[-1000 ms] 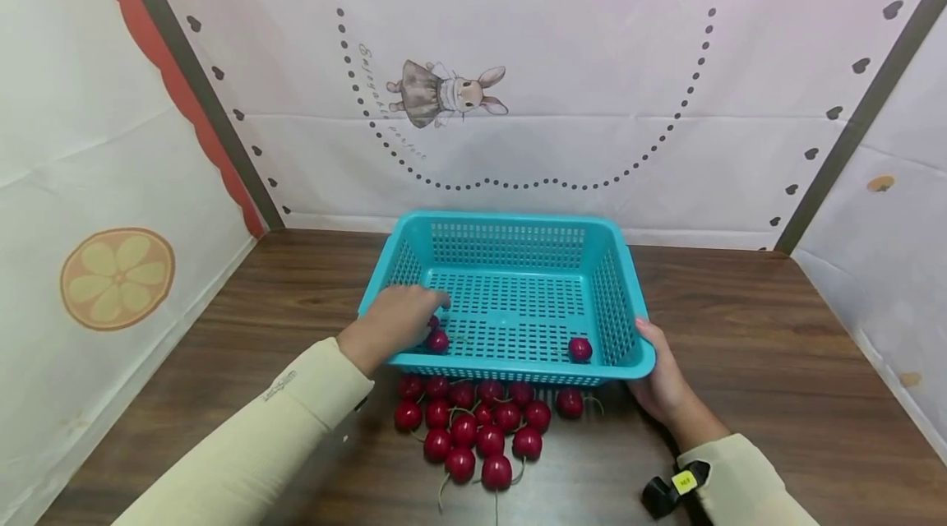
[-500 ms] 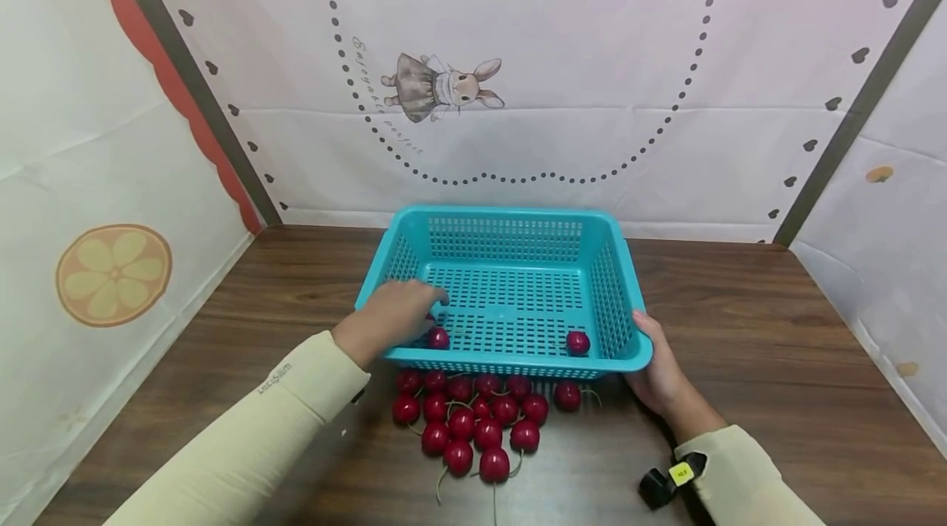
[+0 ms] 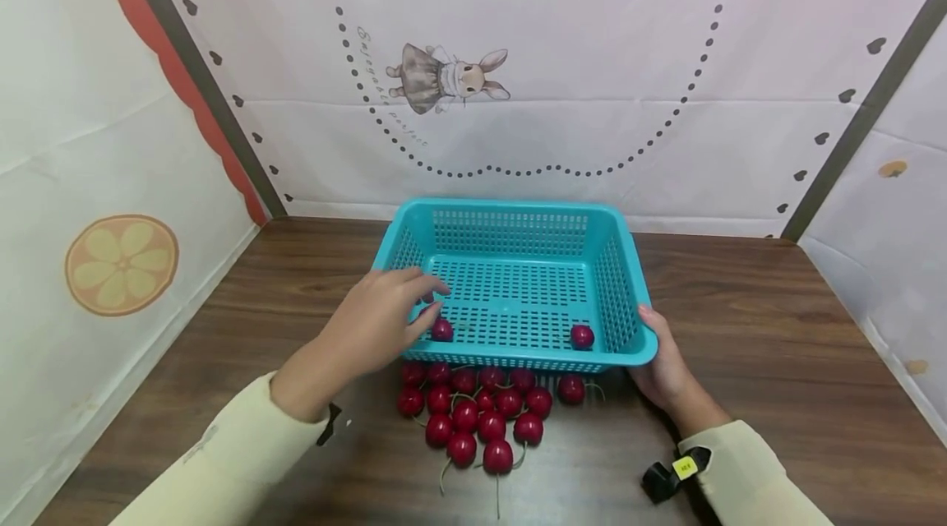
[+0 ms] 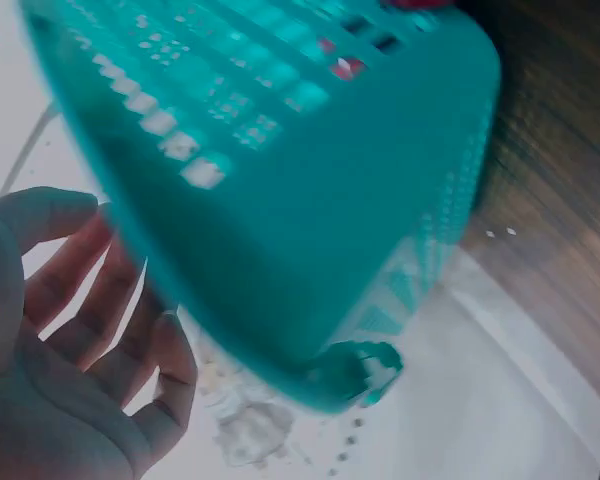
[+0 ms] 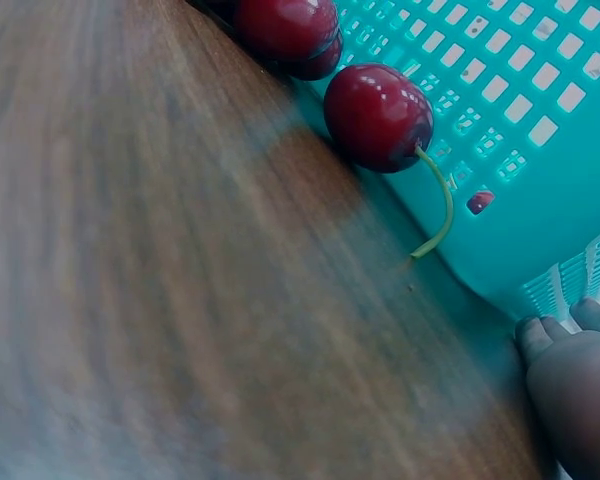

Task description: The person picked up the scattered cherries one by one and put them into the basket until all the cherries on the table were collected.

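A turquoise plastic basket (image 3: 510, 357) with perforated walls stands on the table. My left hand (image 3: 370, 320) is over its left wall, fingers loosely bent and parted, with nothing between them. In the left wrist view, that hand (image 4: 90, 340) is beside the basket's rim. Close to its fingertips lies a cherry (image 3: 442, 329) in the basket, and a dark red bit of another shows behind the fingers. A further cherry (image 3: 581, 337) lies near the front right corner. My right hand (image 3: 666, 374) holds the basket's right side, thumb at the rim; its other fingers are partly hidden.
Several cherries with green stems (image 3: 464, 415) lie clustered on the brown wooden table (image 3: 740, 329) before the basket. A single cherry (image 3: 571, 389) sits a little apart to their right. A white printed cloth (image 3: 592, 41) hangs behind the basket.
My left hand has come up and back toward the left from the basket's front left corner, and its fingers have spread. The right hand stays on the basket.
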`<state>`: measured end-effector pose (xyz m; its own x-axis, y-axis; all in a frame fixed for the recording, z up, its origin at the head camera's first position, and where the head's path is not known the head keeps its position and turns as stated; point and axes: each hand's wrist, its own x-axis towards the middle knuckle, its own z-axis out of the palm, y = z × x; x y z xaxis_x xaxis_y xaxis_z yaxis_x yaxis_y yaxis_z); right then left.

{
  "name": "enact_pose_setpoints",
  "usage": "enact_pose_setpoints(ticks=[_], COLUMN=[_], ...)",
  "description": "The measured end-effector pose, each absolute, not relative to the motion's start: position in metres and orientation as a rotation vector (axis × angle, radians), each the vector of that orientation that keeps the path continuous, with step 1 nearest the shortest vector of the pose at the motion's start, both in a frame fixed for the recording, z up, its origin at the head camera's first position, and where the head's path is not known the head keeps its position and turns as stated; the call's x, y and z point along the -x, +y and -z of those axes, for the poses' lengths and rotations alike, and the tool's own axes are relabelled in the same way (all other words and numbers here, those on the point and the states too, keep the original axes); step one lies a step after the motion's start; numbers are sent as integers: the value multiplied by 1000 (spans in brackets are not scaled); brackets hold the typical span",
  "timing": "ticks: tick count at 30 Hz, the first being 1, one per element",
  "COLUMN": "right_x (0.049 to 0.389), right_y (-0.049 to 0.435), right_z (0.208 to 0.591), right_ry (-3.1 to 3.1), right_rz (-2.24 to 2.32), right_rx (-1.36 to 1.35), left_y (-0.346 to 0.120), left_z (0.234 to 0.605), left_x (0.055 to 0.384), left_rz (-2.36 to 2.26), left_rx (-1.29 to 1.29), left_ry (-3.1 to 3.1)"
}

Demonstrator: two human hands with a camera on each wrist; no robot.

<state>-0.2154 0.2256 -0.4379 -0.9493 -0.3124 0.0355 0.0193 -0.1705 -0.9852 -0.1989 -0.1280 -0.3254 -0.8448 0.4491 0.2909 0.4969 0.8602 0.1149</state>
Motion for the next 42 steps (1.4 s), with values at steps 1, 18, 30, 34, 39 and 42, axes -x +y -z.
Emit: enact_pose_setpoints(ticks=[1, 18, 30, 34, 39, 42], right_x=[215, 215, 214, 214, 214, 214], right_y=[225, 229, 225, 225, 225, 225], right_z=[438, 440, 439, 438, 439, 440], right_ry=[1863, 1887, 1884, 1888, 1874, 1873], right_rz=[2227, 2205, 2200, 2195, 2195, 2213], right_rx=[343, 381, 365, 364, 384, 368], left_y=[-129, -137, -150, -152, -154, -153], left_z=[323, 352, 380, 386, 391, 394], left_x=[191, 115, 120, 124, 130, 133], left_rz=[283, 293, 142, 101, 99, 97], left_rx=[723, 1050, 947, 932, 906, 898], left_ry=[-2760, -2785, -2949, -2939, -2967, -2963])
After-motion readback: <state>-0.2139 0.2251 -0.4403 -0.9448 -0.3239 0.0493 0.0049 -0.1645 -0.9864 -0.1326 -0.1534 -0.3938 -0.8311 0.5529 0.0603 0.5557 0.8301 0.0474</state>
